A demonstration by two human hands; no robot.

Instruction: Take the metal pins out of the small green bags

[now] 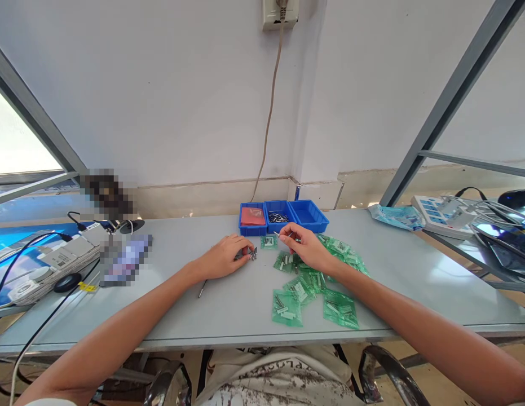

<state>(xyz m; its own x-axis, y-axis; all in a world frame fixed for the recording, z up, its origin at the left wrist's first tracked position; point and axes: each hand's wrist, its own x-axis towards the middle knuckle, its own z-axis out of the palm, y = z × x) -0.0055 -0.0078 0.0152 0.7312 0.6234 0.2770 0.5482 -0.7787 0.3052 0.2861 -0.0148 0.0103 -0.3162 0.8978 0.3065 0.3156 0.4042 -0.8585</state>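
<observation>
My left hand rests on the table, its fingers curled over small metal pins; part of that bunch is hidden beneath the fingers. Thumb and forefinger of my right hand pinch a small thin pin, raised just in front of the blue bins. Under and around the right hand lie several green plastic packets with small metal and white pieces inside. One small green packet lies between the two hands. A thin metal rod sticks out below my left wrist.
Three joined blue bins stand at the back: one with red packets, one with metal pins, and a right-hand bin. Power strips and cables lie left and right. A blue-white packet sits at the right edge.
</observation>
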